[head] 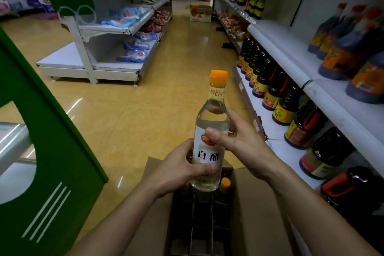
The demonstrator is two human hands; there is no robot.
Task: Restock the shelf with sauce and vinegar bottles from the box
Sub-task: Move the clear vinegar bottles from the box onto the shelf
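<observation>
1. The fingers (214, 136) of the right hand (245, 143) curl round the upper body of the vinegar bottle (207, 157); the left hand (182, 164) grips its lower label.
2. The bottle is upright just above the box (255, 203), where another orange cap (225, 183) shows.
3. I judge the step as the transfer: the bottle is out, not yet shelved. Next it needs a free gap on the shelf (268, 119), right of the box.

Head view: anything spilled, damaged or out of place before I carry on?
No spill or damage shows. The vinegar bottle is upright, capped, held by left hand and right hand over the box. Only oddity: a dark thing on the floor by the shelf down the aisle; unclear what.
</observation>
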